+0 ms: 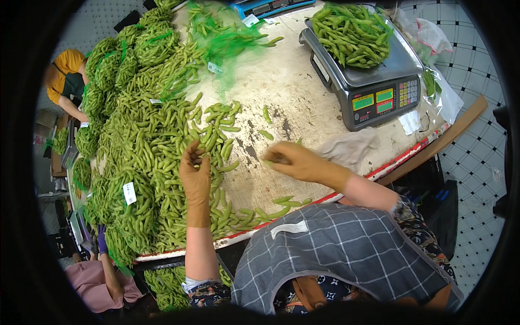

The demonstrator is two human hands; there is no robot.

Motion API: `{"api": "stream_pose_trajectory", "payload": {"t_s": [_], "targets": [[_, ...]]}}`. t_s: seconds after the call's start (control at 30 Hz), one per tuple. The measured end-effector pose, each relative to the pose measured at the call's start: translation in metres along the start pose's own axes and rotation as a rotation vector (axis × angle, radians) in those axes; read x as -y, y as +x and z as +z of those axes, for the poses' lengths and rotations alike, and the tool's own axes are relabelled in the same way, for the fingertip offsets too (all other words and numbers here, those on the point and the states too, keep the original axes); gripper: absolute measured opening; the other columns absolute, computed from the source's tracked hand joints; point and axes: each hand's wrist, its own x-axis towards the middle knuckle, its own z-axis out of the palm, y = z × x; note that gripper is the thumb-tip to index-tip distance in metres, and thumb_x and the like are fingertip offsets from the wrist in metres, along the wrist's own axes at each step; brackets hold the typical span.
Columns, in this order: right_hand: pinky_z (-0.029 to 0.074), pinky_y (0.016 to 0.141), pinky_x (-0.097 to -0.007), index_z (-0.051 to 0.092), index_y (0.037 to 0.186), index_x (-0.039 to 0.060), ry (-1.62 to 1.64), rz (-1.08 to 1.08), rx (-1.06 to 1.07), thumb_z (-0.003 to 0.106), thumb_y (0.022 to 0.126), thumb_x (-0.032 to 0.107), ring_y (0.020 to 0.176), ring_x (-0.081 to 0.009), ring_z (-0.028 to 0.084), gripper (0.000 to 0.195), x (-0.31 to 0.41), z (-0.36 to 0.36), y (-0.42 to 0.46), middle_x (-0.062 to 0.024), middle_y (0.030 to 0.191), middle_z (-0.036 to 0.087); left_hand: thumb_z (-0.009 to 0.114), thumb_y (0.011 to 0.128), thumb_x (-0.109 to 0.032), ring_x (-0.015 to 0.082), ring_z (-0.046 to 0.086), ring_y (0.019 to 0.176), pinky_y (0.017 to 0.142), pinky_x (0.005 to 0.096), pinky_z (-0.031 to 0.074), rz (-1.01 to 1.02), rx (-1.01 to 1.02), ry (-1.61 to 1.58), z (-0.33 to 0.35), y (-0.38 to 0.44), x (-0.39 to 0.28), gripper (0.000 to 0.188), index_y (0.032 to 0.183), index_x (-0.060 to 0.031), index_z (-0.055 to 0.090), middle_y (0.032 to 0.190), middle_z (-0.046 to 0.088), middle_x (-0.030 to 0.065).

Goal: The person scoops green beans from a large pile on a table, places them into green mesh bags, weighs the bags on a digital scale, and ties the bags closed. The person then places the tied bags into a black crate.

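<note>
My left hand (197,178), in a tan glove, is at the right edge of a broad heap of green soybean pods (158,138), its fingers curled apart from the thumb above the pods. My right hand (294,162), gloved alike, hovers over the worn tabletop (248,174), fingers bent inward; a bit of green shows by its fingertips, and I cannot tell whether it holds a pod. A few loose pods (266,135) lie between the heap and the scale. Green mesh netting (227,48) with a paper tag spreads at the heap's far edge.
A digital scale (382,101) bears a netted bundle of pods (351,36) at the upper right. A crumpled cloth (349,148) lies below it. Filled net bags (138,211) line the left side. Two co-workers are at the left. A red-edged rim (243,235) borders the table before me.
</note>
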Motion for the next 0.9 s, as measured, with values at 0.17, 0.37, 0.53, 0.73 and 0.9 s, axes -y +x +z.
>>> {"api": "stream_pose_trajectory", "payload": {"t_s": [0.17, 0.37, 0.53, 0.73, 0.9], "targets": [[0.04, 0.097, -0.039, 0.044, 0.132, 0.0099, -0.54, -0.311, -0.163, 0.071, 0.078, 0.022, 0.116, -0.0286, 0.05, 0.061, 0.011, 0.006, 0.029, -0.0127, 0.129, 0.048, 0.06, 0.084, 0.002, 0.0135, 0.057, 0.095, 0.074, 0.0239, 0.048, 0.074, -0.061, 0.084, 0.0, -0.002, -0.013, 0.043, 0.126, -0.0021, 0.05, 0.11, 0.058, 0.0097], [0.043, 0.088, -0.0397, 0.055, 0.12, 0.0088, -0.933, 0.28, -0.136, 0.07, 0.071, 0.017, 0.103, -0.0305, 0.055, 0.052, -0.016, -0.017, -0.05, -0.0114, 0.112, 0.058, 0.063, 0.082, -0.002, 0.0183, 0.062, 0.094, 0.073, 0.0271, 0.051, 0.201, 0.096, 0.118, 0.034, -0.021, -0.004, 0.037, 0.118, -0.0019, 0.056, 0.109, 0.063, 0.0128], [0.048, 0.077, -0.0396, 0.061, 0.104, 0.0056, -0.686, 0.002, -0.525, 0.054, 0.07, 0.002, 0.087, -0.0331, 0.059, 0.035, -0.024, -0.06, -0.106, -0.0149, 0.092, 0.062, 0.066, 0.076, -0.009, 0.0336, 0.057, 0.097, 0.087, 0.0374, 0.046, 0.501, 0.304, 0.35, 0.092, -0.023, -0.001, 0.042, 0.117, -0.0063, 0.057, 0.107, 0.062, 0.0151], [0.045, 0.088, -0.0379, 0.054, 0.118, 0.0058, -1.211, 0.377, -0.783, 0.066, 0.073, 0.007, 0.105, -0.0329, 0.057, 0.046, 0.007, -0.169, -0.181, -0.0149, 0.115, 0.059, 0.064, 0.079, -0.018, 0.0329, 0.059, 0.084, 0.076, 0.0409, 0.048, 0.554, 0.63, 0.636, 0.127, -0.017, 0.01, 0.021, 0.097, -0.0085, 0.063, 0.092, 0.063, 0.0138], [0.038, 0.101, -0.0392, 0.053, 0.125, 0.0061, -1.123, -0.014, -0.887, 0.071, 0.072, 0.01, 0.118, -0.0354, 0.049, 0.055, 0.031, -0.185, -0.162, -0.0168, 0.129, 0.05, 0.057, 0.083, -0.021, 0.0335, 0.06, 0.075, 0.064, 0.0442, 0.047, 0.461, 0.66, 0.772, 0.133, -0.022, 0.008, 0.015, 0.077, -0.0079, 0.059, 0.08, 0.062, 0.0138]]}}
